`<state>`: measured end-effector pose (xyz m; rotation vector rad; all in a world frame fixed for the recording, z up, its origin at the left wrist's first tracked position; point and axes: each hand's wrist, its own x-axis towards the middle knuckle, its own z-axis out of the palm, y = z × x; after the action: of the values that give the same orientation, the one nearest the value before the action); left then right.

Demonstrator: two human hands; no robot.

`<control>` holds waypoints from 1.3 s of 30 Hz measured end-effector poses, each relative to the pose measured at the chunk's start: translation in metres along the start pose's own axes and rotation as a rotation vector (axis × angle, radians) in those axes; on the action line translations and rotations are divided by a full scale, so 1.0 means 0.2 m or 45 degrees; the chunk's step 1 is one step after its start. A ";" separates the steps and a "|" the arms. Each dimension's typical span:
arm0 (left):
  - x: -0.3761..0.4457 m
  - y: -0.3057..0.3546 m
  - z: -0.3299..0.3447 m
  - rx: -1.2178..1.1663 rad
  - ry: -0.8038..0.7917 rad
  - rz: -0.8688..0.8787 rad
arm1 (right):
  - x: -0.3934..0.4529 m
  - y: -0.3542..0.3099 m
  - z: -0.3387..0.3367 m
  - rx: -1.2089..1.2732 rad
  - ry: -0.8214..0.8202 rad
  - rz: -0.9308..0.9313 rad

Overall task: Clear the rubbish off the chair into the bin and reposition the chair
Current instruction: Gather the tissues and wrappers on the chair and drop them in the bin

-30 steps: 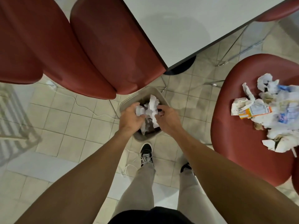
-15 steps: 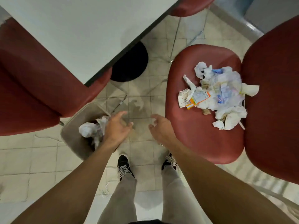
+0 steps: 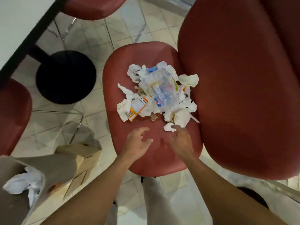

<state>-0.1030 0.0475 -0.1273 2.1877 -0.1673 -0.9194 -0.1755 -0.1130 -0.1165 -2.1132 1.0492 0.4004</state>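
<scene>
Red chair [image 3: 151, 153] seat before us, rubbish [image 3: 158, 93] heaped mid-seat, our left hand [image 3: 138, 142] over the front, fingers spread and empty, our right hand [image 3: 181, 140] loose, a fingertip by a paper scrap [image 3: 168, 127], bin [image 3: 53, 168] lower left, holding paper.

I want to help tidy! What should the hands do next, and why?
Probably reach forward and scoop up more rubbish. Both the left hand and right hand are empty above the chair, and the pile lies just ahead.
</scene>
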 end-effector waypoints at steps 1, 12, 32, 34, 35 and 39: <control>0.03 0.02 0.06 0.011 -0.028 0.004 | 0.03 0.03 -0.02 -0.008 0.026 -0.002; 0.40 0.12 0.53 0.190 -0.009 0.065 | 0.45 0.19 -0.05 0.040 0.106 -0.060; 0.10 -0.08 0.12 0.153 0.132 -0.004 | 0.16 0.08 -0.01 0.075 0.136 0.102; 0.02 -0.13 0.02 0.134 0.183 -0.034 | 0.05 0.04 0.02 0.056 0.102 0.058; -0.02 -0.16 -0.02 0.120 0.202 -0.053 | -0.01 0.01 0.03 0.049 0.079 0.037; -0.24 -0.28 -0.24 0.032 0.278 -0.132 | -0.26 -0.19 0.17 0.076 -0.001 -0.027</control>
<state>-0.1164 0.1339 -0.1159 2.3198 0.0402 -0.7304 -0.1760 -0.0447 -0.0922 -2.0692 1.0256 0.3550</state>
